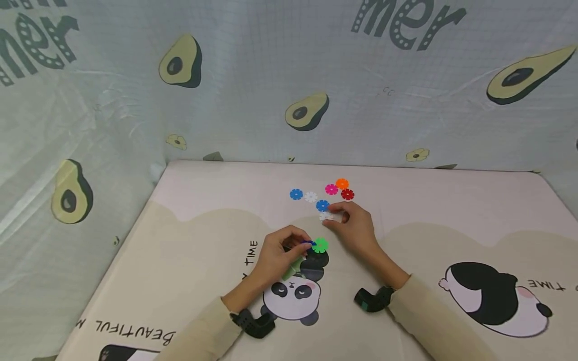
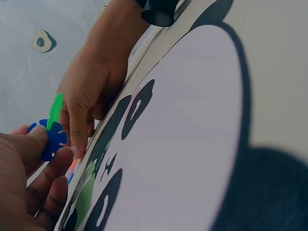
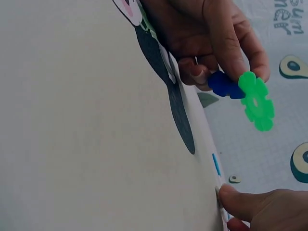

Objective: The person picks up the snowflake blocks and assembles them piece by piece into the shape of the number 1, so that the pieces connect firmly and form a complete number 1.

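My left hand (image 1: pixel 282 250) pinches a dark blue notched plastic disc (image 2: pixel 54 139) between thumb and fingers, above the panda print. Slotted into that disc at an angle is a bright green notched disc (image 1: pixel 320 245), which sticks out to the right of the fingertips. Farther forward, my right hand (image 1: pixel 354 223) reaches down to the tabletop. Its thumb and forefinger are curled at the edges of a white notched disc (image 1: pixel 325 216), partly covered by the fingers. Touching the forefinger in the head view is a lighter blue disc (image 1: pixel 322 205).
Behind the right hand lie more loose discs: a blue one (image 1: pixel 296 194), a white one (image 1: pixel 310 197), a pink one (image 1: pixel 331 189), an orange one (image 1: pixel 342 183) and a red one (image 1: pixel 347 194). A printed cloth (image 1: pixel 203 301) covers the table. An avocado-patterned curtain (image 1: pixel 253 65) hangs behind.
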Action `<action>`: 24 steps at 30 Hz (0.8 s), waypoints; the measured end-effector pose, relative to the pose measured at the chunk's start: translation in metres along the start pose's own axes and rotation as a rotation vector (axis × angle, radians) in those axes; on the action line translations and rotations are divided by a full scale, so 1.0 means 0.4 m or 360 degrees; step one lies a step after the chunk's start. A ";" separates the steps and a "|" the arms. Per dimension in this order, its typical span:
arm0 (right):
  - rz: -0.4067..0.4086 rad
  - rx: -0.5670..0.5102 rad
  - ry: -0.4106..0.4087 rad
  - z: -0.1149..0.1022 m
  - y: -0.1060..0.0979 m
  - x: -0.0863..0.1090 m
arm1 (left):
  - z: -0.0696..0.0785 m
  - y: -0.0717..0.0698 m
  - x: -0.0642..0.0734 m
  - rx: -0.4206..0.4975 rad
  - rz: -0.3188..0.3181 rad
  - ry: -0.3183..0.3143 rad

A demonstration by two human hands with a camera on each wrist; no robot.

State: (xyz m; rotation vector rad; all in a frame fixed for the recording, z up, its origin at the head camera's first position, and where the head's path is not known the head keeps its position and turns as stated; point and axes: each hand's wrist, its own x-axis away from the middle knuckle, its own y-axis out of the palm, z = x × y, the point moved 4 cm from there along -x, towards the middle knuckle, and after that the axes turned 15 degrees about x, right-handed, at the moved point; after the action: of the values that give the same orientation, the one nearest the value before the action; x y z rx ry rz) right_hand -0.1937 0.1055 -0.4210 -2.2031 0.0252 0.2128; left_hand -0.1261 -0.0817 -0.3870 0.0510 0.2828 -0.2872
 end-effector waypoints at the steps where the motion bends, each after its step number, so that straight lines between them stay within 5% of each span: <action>1: 0.0010 0.0010 -0.0002 -0.002 0.002 0.000 | 0.000 0.000 0.000 -0.0004 0.0003 0.0001; 11: 0.0001 0.0034 -0.0009 -0.011 0.002 0.007 | 0.003 0.003 0.000 0.0013 -0.0011 0.0025; 18: -0.0013 0.0032 -0.0136 -0.003 -0.005 0.012 | 0.000 0.003 -0.001 0.0032 -0.0028 0.0033; 24: -0.0056 -0.0092 -0.0097 0.008 -0.029 0.024 | -0.074 -0.013 -0.001 -0.0013 -0.0031 0.0020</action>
State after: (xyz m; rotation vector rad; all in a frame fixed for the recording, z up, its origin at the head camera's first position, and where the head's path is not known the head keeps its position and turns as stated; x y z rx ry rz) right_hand -0.1837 0.1155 -0.4151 -2.2514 -0.0541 0.2638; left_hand -0.1360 -0.0839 -0.4151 0.0419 0.2968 -0.3054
